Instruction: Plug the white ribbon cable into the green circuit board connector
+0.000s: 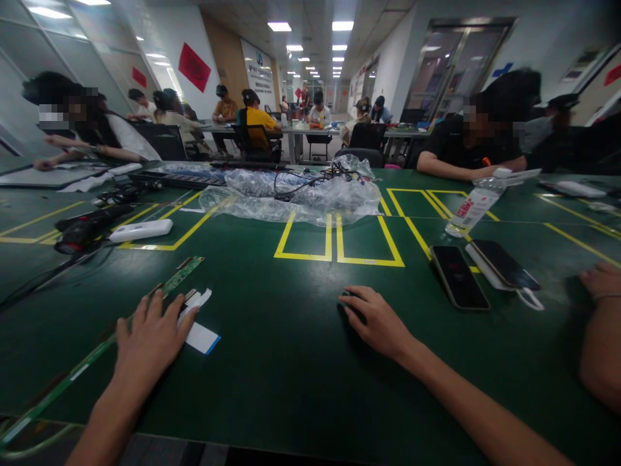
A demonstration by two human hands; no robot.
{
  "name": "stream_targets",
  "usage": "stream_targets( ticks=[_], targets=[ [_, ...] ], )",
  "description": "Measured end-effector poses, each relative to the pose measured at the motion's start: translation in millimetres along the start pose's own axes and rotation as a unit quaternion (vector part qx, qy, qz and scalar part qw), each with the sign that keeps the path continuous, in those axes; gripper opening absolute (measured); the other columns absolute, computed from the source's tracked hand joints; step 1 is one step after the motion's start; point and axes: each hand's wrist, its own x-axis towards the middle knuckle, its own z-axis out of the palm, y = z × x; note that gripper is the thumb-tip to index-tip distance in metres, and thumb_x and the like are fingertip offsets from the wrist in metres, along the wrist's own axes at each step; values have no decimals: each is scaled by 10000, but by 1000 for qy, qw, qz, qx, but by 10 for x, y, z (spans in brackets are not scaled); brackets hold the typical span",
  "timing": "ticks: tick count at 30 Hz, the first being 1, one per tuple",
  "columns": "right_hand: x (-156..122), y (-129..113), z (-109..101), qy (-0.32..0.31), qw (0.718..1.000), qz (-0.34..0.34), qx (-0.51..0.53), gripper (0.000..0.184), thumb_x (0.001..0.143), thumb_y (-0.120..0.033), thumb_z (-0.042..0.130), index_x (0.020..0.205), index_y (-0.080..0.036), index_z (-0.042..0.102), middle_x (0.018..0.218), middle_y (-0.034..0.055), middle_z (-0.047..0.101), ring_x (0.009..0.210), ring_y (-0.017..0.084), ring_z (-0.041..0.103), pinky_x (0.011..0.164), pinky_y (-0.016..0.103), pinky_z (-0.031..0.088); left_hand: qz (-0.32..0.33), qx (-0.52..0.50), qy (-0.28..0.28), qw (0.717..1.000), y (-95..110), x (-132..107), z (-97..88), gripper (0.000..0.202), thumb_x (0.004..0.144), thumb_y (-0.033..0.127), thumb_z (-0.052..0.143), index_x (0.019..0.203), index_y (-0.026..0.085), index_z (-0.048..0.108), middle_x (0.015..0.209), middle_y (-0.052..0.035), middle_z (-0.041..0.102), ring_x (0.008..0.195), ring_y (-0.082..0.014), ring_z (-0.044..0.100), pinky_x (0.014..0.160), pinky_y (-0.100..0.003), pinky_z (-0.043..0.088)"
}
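Observation:
My left hand [151,336] lies flat with fingers spread on a long, thin green circuit strip [184,273] that runs diagonally across the green table [291,349]. Its fingertips touch a white flat ribbon cable with a blue end [201,336] beside the strip. My right hand [376,320] rests palm down to the right, its fingers curled over a small dark object [350,302] that is mostly hidden under them.
Two dark phones [458,277] lie at the right, near a tipped plastic bottle [473,207]. Crumpled clear plastic with black cables [310,191] sits mid-table. A white device [140,230] and black tools are at the left. Another person's arm [601,336] rests at the right edge. Several people sit around.

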Motion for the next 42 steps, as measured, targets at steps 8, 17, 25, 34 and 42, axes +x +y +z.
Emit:
stream_targets(
  ticks=[8,17,25,34,42],
  targets=[
    [5,-33,-16,0,1000,9,0,351,963,-258,502,1288,-212,627,1357,135,588,1271,280,520,1048,506,434,295,-51,-44,953,1341,-134,-256,562,1000,454,332,1508,219,379,1575,-144,356,1453,-325,328,1127,-538,366],
    [-18,1,88,-6,998,9,-67,473,958,-292,510,1421,-198,519,1448,171,508,1358,317,446,1112,537,368,447,-138,6,884,2411,-279,-359,526,1006,435,363,1465,184,426,1543,-182,398,1438,-320,359,1147,-527,344],
    [4,31,142,-19,994,10,-106,428,968,-245,479,1385,-186,554,1440,179,519,1347,326,466,1113,541,372,437,-158,-6,885,2312,-241,-334,536,1008,461,341,1473,206,421,1544,-136,414,1442,-294,358,1154,-519,340],
    [21,62,180,-2,994,15,-107,389,972,-224,471,1336,-161,594,1400,169,564,1309,312,509,1109,540,387,427,-140,-28,893,2255,-260,-366,556,1007,498,301,1487,236,403,1563,-126,386,1452,-295,337,1158,-522,334],
    [0,89,168,-12,996,21,-80,412,976,-265,482,1372,-183,567,1437,156,534,1336,316,481,1095,572,394,282,-76,-63,954,1604,-42,-366,594,996,511,314,1508,219,380,1582,-144,338,1456,-331,318,1145,-564,322]
  ],
)
